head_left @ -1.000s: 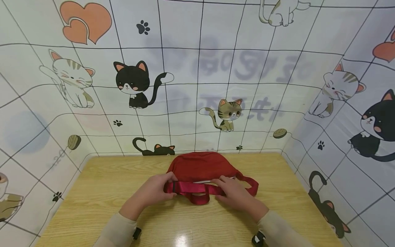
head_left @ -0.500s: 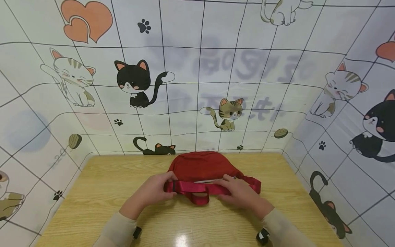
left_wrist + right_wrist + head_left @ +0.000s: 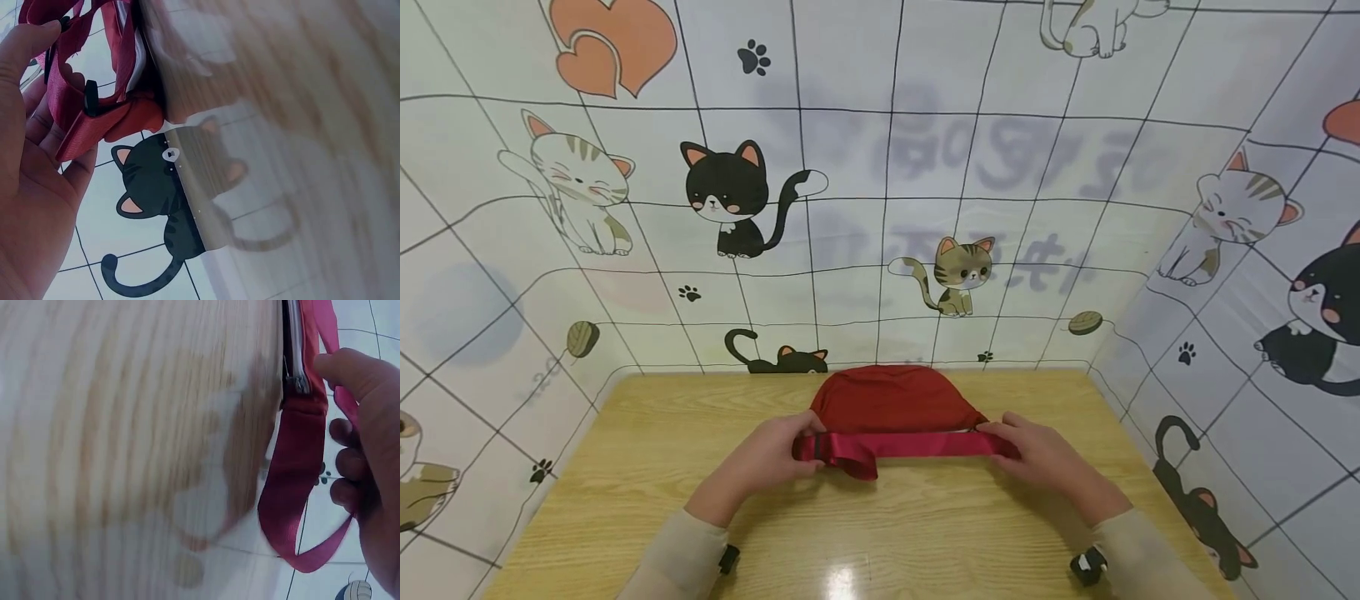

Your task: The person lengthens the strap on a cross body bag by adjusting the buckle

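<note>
A red waist bag [image 3: 895,398] lies at the back of the table, its zipper edge toward me. Its dark pink strap [image 3: 925,445] stretches straight along that edge. My left hand [image 3: 767,457] holds the strap's left end, where a folded loop hangs down. Black plastic slider pieces [image 3: 91,99] show among those folds in the left wrist view. At the bag's other end my right hand [image 3: 1047,454] pinches the strap between thumb and fingers. The right wrist view shows a zipper pull [image 3: 299,385] at the bag's corner and a slack strap loop [image 3: 289,481] below it.
The wooden table [image 3: 865,533] reflects a bright light near its front. A white grid-patterned cloth [image 3: 842,167] with printed cats hangs behind it and along both sides, close to the bag's back edge.
My right hand has slid to the right along the strap, which is now pulled straight. The loop at its middle has moved left and shrunk. My left hand keeps its hold nearly in place.
</note>
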